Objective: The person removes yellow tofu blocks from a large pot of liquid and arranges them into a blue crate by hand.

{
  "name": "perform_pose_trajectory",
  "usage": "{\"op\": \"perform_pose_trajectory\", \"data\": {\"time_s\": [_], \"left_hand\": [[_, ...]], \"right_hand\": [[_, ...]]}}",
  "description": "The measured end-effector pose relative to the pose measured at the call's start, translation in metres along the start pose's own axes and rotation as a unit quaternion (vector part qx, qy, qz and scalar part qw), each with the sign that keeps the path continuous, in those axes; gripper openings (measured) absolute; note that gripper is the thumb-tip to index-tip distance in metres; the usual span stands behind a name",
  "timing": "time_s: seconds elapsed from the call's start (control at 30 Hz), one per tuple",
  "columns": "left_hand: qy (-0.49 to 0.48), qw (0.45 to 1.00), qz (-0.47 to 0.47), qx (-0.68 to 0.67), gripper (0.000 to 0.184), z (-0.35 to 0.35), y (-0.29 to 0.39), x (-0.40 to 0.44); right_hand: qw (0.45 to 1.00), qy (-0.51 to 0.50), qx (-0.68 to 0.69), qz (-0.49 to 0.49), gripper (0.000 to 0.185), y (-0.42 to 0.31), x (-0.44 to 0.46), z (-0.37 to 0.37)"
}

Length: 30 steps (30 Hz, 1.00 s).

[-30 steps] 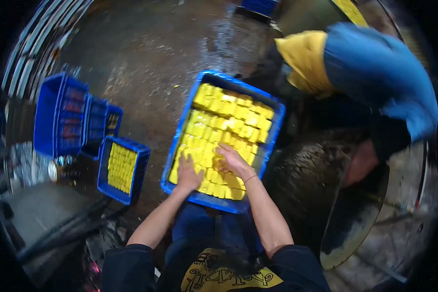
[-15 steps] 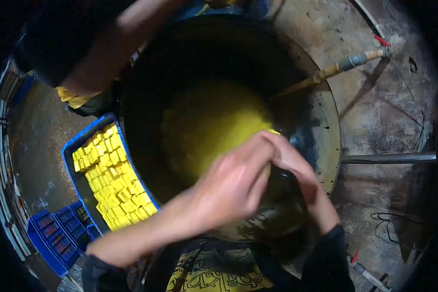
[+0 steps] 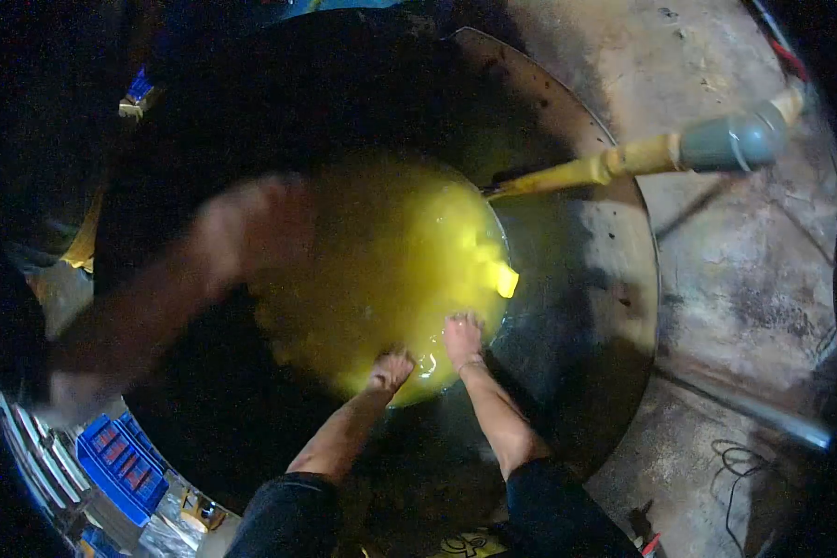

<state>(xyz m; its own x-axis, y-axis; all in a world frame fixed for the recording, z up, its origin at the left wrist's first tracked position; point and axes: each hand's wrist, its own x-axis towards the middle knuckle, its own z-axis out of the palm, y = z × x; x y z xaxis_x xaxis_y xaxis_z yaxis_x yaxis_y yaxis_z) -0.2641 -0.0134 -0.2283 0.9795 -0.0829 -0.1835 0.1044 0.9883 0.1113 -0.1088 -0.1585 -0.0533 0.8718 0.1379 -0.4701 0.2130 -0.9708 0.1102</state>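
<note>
Yellow block [image 3: 507,282], the most distinct in view, lies at the right edge of the yellow liquid [image 3: 363,246] inside a large, dark round vat [image 3: 628,270]. It lies beyond the knuckles of the right grip [image 3: 463,337] and slightly to the right, near it, with a visible gap between. Other yellow shapes just behind the block are too blurred to be counted.

Right grip: knuckles up, fingers curled downward at the liquid surface; how far it is open, and whether anything is held, cannot be told. Left grip [image 3: 395,369]: set lower and to the left, back of the hand up, fingers bent toward the liquid near its front edge; opening and contents likewise cannot be told. The two grips are apart, with bright glare on the liquid between them. The block is farther from the left grip than from the right.

Surroundings: a yellow-stained pole [image 3: 642,155] with a grey-green section crosses the vat's right rim. At left, a co-worker's arm [image 3: 149,298] extends over the vat, blurred. Blue crates [image 3: 126,474] stand at lower left.
</note>
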Motion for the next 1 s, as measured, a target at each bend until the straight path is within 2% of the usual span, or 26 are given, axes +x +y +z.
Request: {"op": "perform_pose_trajectory", "data": {"time_s": [0.03,0.07,0.1,0.13,0.17,0.2,0.27,0.3,0.33,0.37,0.4,0.47,0.53,0.57,0.6,0.67,0.7,0.73,0.8,0.83,0.87,0.9,0.93,0.97,1.0], "left_hand": [[-0.094,0.945,0.082,0.303,0.026,0.006,0.002,0.005],[-0.163,0.806,0.021,0.569,0.027,0.012,0.006,0.009],[-0.219,0.588,-0.047,0.777,0.027,0.039,0.017,0.018],[-0.26,0.311,-0.109,0.908,0.028,0.074,0.034,0.03],[-0.237,0.223,-0.319,0.89,0.027,0.157,0.055,0.059],[-0.238,0.222,-0.322,0.889,0.027,0.171,0.064,0.065],[-0.151,0.369,-0.257,0.88,0.024,0.18,0.073,0.073],[-0.102,0.363,-0.313,0.871,0.024,0.179,0.07,0.082],[-0.102,0.363,-0.315,0.871,0.024,0.171,0.065,0.087],[0.006,0.52,-0.333,0.786,0.024,0.154,0.058,0.091],[0.032,0.576,-0.313,0.754,0.025,0.143,0.05,0.093],[0.074,0.682,-0.267,0.677,0.028,0.123,0.035,0.098],[0.03,0.589,-0.086,0.803,0.028,0.217,0.038,0.12],[0.085,0.568,-0.099,0.813,0.026,0.204,0.019,0.117],[0.086,0.569,-0.101,0.812,0.026,0.208,0.01,0.118],[0.068,0.34,-0.026,0.938,0.021,0.217,-0.002,0.118],[0.067,0.256,0.009,0.964,0.018,0.2,-0.013,0.118],[0.066,0.258,0.006,0.964,0.018,0.16,-0.018,0.113],[0.047,0.399,-0.377,0.835,0.036,0.065,-0.026,0.1],[0.052,0.689,-0.177,0.701,0.032,0.049,-0.051,0.104],[0.052,0.689,-0.175,0.702,0.032,0.027,-0.052,0.105],[0.073,0.593,-0.142,0.789,0.035,0.009,-0.043,0.104],[0.11,0.675,-0.223,0.695,0.034,0.04,-0.023,0.112],[0.17,0.738,-0.296,0.582,0.033,0.07,-0.003,0.12],[0.239,0.768,-0.355,0.476,0.033,0.103,0.019,0.13]], "right_hand": [[1.0,-0.006,0.007,-0.026,0.022,0.005,0.003,-0.001],[0.998,-0.014,0.015,-0.051,0.023,0.01,0.001,-0.002],[0.998,-0.022,0.016,-0.05,0.023,0.016,0.002,-0.008],[0.99,-0.12,0.065,-0.036,0.025,0.021,0.01,-0.024],[0.97,-0.214,0.113,-0.022,0.028,0.026,0.019,-0.039],[0.969,-0.216,0.114,-0.021,0.028,0.031,0.025,-0.052],[0.962,-0.221,0.147,-0.063,0.034,0.043,0.038,-0.071],[0.961,-0.223,0.148,-0.062,0.034,0.055,0.051,-0.059],[0.957,-0.209,0.161,-0.121,0.038,0.069,0.07,-0.035],[0.949,-0.194,0.173,-0.18,0.041,0.075,0.088,-0.023],[0.936,-0.266,0.207,-0.103,0.045,0.066,0.095,-0.078],[0.913,-0.309,0.259,-0.069,0.048,0.074,0.119,-0.095],[0.894,-0.284,0.344,0.042,0.046,0.069,0.126,-0.128],[0.939,-0.242,0.235,-0.065,0.043,0.073,0.147,-0.116],[0.938,-0.245,0.234,-0.065,0.043,0.07,0.147,-0.119],[0.965,-0.049,0.233,0.112,0.037,0.047,0.142,-0.132],[0.962,0.041,0.251,0.099,0.032,0.036,0.137,-0.13],[0.962,0.038,0.249,0.101,0.032,0.03,0.141,-0.122],[0.937,-0.021,0.286,0.198,0.029,0.021,0.153,-0.103],[0.933,0.001,0.291,0.214,0.029,0.015,0.153,-0.106],[0.933,0.002,0.292,0.212,0.029,0.018,0.156,-0.103],[0.938,0.01,0.305,0.163,0.03,0.023,0.159,-0.096],[0.942,0.017,0.316,0.113,0.031,0.031,0.16,-0.089],[0.909,-0.017,0.404,0.105,0.039,0.043,0.16,-0.086],[0.909,-0.015,0.403,0.105,0.039,0.055,0.16,-0.082]]}}
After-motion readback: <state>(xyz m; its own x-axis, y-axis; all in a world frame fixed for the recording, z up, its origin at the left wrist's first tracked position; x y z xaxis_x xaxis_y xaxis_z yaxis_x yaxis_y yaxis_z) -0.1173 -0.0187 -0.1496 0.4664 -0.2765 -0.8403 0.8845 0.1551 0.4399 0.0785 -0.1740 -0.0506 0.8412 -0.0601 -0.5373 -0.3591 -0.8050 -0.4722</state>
